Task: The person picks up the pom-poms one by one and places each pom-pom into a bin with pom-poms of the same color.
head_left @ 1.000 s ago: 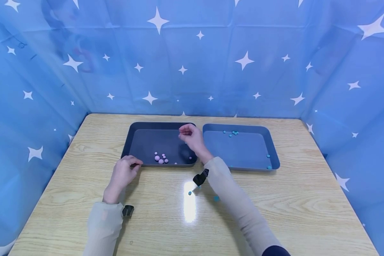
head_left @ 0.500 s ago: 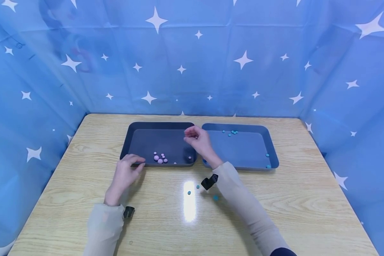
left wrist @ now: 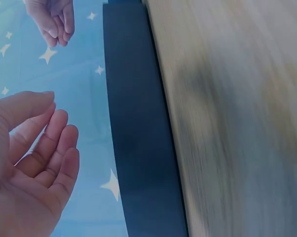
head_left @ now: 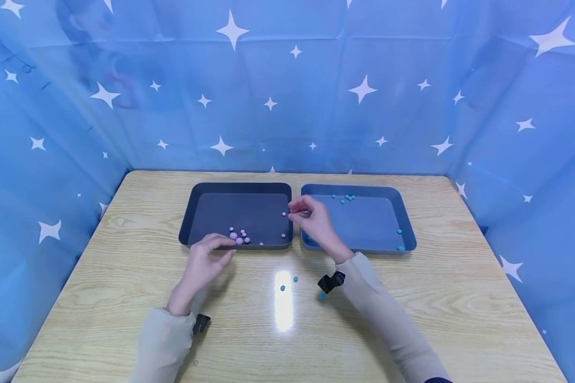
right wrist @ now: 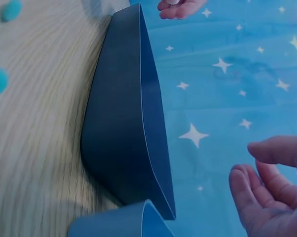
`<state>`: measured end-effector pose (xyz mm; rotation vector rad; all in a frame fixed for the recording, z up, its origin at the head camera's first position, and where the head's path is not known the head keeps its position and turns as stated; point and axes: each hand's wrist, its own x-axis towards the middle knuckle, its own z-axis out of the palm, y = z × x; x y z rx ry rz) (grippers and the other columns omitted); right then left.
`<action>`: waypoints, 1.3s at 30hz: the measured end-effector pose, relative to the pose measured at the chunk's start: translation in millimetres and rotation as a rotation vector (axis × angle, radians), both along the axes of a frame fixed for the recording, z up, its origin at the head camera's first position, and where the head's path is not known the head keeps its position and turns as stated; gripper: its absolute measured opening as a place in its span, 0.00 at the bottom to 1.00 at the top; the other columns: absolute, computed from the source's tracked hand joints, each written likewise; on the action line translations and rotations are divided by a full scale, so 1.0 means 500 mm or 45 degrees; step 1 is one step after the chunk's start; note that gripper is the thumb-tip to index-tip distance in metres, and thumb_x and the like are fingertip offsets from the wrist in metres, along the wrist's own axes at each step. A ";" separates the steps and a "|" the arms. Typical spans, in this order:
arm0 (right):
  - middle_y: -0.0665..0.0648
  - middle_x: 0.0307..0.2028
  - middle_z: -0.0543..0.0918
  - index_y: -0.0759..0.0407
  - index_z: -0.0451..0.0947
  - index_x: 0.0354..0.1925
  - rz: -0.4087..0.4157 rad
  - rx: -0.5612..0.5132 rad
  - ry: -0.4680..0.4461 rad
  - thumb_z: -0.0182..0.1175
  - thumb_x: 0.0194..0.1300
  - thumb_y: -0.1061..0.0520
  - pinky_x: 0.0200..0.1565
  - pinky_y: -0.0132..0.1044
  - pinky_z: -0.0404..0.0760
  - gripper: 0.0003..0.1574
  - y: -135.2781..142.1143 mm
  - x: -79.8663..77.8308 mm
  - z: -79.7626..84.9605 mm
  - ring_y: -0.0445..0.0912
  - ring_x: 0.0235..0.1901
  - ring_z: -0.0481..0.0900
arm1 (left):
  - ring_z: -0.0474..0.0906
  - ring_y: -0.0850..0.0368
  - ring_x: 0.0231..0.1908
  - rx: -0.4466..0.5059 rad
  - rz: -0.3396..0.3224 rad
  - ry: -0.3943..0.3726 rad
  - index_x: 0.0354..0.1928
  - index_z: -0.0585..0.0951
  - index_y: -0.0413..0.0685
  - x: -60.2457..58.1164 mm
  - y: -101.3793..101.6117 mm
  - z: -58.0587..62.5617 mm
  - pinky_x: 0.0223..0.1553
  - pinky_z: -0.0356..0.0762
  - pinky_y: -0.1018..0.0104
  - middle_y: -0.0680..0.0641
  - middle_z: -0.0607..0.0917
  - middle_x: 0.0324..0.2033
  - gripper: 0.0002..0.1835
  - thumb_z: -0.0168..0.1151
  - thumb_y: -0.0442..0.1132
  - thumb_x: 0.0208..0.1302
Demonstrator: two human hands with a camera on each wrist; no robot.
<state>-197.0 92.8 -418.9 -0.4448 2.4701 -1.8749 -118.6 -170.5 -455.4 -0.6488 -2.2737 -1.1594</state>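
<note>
In the head view my left hand hovers at the front rim of the black tray, fingertips close to a cluster of small pink balls. The left wrist view shows its fingers loosely bent with nothing between them. My right hand is over the gap between the black tray and the blue-grey tray. Thumb and fingers stand apart in the right wrist view, holding nothing. Just left of its fingertips is a small pink ball; another pink ball lies nearer the front right corner.
Several teal balls lie in the blue-grey tray, some at the back and some at its right side. On the wooden table in front are a teal ball, a second teal ball and a larger teal piece.
My right hand has drawn back rightward and toward me from over the black tray, and a pink ball now shows by its fingertips. My left hand has shifted right along the front rim, fingers spreading.
</note>
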 end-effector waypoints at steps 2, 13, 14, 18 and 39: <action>0.69 0.40 0.79 0.71 0.76 0.42 0.005 0.001 0.018 0.61 0.58 0.70 0.46 0.42 0.79 0.12 0.011 0.008 0.001 0.55 0.41 0.79 | 0.81 0.50 0.35 0.022 -0.026 -0.020 0.31 0.84 0.39 0.004 0.009 0.002 0.43 0.74 0.75 0.46 0.85 0.31 0.14 0.72 0.20 0.39; 0.70 0.40 0.79 0.70 0.75 0.43 -0.003 0.053 0.007 0.60 0.59 0.70 0.46 0.39 0.80 0.11 0.075 0.050 0.008 0.54 0.41 0.79 | 0.79 0.47 0.39 0.080 -0.136 -0.132 0.36 0.83 0.40 0.033 0.065 0.013 0.40 0.79 0.61 0.44 0.84 0.36 0.18 0.73 0.21 0.38; 0.69 0.40 0.79 0.70 0.75 0.42 -0.008 0.058 0.002 0.60 0.59 0.70 0.46 0.39 0.80 0.11 0.081 0.053 0.008 0.55 0.41 0.79 | 0.79 0.47 0.38 0.084 -0.153 -0.143 0.36 0.83 0.39 0.036 0.070 0.014 0.38 0.79 0.59 0.43 0.84 0.37 0.18 0.73 0.21 0.38; 0.70 0.40 0.79 0.73 0.75 0.42 -0.026 0.084 -0.011 0.59 0.58 0.72 0.47 0.42 0.79 0.11 0.107 0.065 0.006 0.58 0.42 0.78 | 0.79 0.44 0.36 0.107 -0.239 -0.171 0.37 0.81 0.35 0.047 0.093 0.029 0.33 0.80 0.56 0.39 0.83 0.36 0.20 0.71 0.19 0.38; 0.69 0.38 0.79 0.71 0.76 0.41 -0.131 0.161 0.057 0.62 0.58 0.68 0.41 0.26 0.78 0.11 0.228 0.113 -0.015 0.44 0.37 0.79 | 0.76 0.40 0.44 0.181 -0.563 -0.591 0.45 0.79 0.34 0.071 0.183 -0.004 0.42 0.79 0.54 0.37 0.81 0.43 0.19 0.66 0.20 0.48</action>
